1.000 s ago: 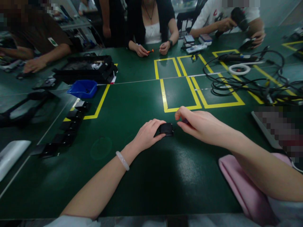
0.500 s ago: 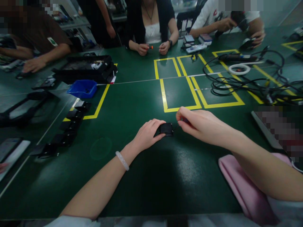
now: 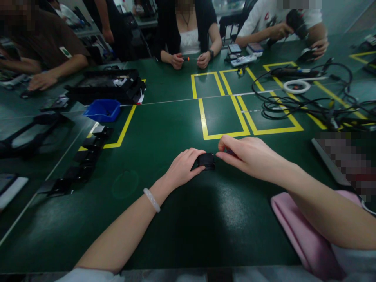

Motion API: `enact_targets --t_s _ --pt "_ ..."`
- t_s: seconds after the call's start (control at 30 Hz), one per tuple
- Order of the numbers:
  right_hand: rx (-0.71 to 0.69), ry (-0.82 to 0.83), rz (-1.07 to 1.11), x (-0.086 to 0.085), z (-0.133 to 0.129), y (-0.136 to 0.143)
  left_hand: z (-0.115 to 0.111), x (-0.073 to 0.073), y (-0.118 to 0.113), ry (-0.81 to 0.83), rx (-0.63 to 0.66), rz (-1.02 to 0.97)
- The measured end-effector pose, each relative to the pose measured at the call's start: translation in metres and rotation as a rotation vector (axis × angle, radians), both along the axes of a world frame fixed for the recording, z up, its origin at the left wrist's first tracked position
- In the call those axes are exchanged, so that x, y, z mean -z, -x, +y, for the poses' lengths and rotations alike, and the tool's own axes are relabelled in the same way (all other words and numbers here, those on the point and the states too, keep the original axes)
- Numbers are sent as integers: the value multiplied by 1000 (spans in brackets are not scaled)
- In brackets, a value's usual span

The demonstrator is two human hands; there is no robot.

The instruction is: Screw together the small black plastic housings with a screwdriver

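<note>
My left hand (image 3: pixel 186 164) grips a small black rectangular block (image 3: pixel 206 161) between thumb and fingers, on the green tabletop (image 3: pixel 188 223). Small bright points show on the block's right edge. Just to its right is my right hand (image 3: pixel 239 154), fingers curled in and thumb tip close to that edge. Whatever the right fingers may hold is too small or hidden to name. A row of several similar black pieces (image 3: pixel 84 156) runs along the table at the left.
A blue bin (image 3: pixel 102 110) and black trays (image 3: pixel 108 84) stand at the back left. Black cables (image 3: pixel 282 105) lie coiled at the right, beyond a pixelated flat device (image 3: pixel 343 160) and pink cloth (image 3: pixel 305 231). Yellow tape (image 3: pixel 226 136) marks rectangles. Several people sit or stand around.
My right hand has moved slightly left, its thumb nearer the black block. My left hand and the block stay put. At the far left, a hand has left the white-edged device, which has shifted left.
</note>
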State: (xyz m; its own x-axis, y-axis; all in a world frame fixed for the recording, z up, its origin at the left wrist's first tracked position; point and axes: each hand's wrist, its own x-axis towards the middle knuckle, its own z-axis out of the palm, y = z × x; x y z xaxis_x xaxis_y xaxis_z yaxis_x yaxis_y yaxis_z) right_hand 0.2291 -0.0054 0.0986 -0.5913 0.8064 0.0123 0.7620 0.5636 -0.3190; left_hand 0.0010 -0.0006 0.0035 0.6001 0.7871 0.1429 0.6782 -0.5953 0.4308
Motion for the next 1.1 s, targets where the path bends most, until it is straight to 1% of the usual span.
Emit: enact_targets --t_s 0.2,0.4,0.57,0.67,0.77,0.93,1.1 --pt "-33 24 50 2 0 -1 0 1 0 -1 4 4" --pt "21 -12 -9 2 0 2 0 2 1 -7 4 5" --pt "27 -32 32 3 0 2 0 2 0 -18 8 -2" --pt "42 -27 13 3 0 3 -1 1 0 -13 0 4" --pt "39 -7 -11 2 0 3 -1 0 -1 -5 -3 11" --pt "1 -2 52 3 0 0 -1 1 -1 -2 3 3" --pt "22 1 6 3 0 2 0 2 0 -5 5 -4"
